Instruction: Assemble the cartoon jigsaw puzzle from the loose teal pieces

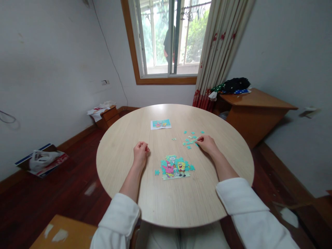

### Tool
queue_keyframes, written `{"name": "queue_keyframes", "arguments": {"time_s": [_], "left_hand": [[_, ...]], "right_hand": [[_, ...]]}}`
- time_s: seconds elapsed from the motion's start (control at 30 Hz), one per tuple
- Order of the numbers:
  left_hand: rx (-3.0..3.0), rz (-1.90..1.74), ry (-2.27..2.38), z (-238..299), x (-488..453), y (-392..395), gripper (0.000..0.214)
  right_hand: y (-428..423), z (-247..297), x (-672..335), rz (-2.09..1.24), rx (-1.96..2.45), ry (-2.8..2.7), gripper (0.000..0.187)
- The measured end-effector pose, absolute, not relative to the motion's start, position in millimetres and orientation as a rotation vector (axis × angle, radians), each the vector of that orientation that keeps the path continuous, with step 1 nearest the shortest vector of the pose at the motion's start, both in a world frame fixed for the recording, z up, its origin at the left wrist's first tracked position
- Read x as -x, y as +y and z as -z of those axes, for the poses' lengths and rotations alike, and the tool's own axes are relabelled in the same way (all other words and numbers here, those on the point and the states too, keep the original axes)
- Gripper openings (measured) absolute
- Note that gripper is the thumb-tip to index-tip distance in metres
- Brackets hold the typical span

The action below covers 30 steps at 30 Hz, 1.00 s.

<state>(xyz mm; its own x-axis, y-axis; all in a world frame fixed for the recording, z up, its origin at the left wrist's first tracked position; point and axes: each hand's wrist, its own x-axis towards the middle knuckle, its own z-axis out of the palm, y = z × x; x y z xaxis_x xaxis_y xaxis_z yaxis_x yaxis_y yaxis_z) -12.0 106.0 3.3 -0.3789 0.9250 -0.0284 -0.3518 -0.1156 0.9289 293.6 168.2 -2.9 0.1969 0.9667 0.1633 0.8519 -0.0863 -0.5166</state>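
A partly assembled cartoon jigsaw puzzle (175, 167) lies on the round wooden table (124, 162) in front of me. One loose teal piece (157, 172) sits just left of it. My left hand (140, 152) rests on the table left of the puzzle, its fingers curled into a loose fist with nothing visible in it. My right hand (206, 143) lies palm down with its fingertips among several loose teal pieces (191, 137) at the right. Whether it pinches one is unclear. A small reference picture (160, 123) lies farther back.
A wooden desk (255, 103) with dark clothes stands at the right by a curtain (220, 45). A window (168, 38) is behind the table. A low cabinet (109, 116) and a plastic bag (41, 159) are on the floor at left.
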Motion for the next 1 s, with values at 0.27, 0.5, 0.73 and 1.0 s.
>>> {"name": "queue_keyframes", "arguments": {"time_s": [0.27, 0.5, 0.73, 1.0], "left_hand": [[-0.753, -1.674, 1.144, -2, 12, 107, 0.013], [-0.76, -1.669, 1.11, 0, 13, 108, 0.014], [-0.792, -1.616, 1.08, -2, 11, 107, 0.015], [-0.827, -1.562, 1.061, -1, 11, 106, 0.02]], "right_hand": [[168, 3, -289, -0.37, 1.848, -1.671, 0.014], [165, 3, -274, -0.35, 1.596, -1.685, 0.025], [152, 7, -236, -0.556, 1.279, -1.699, 0.027], [147, 7, -225, -0.852, 1.163, -1.58, 0.028]]}}
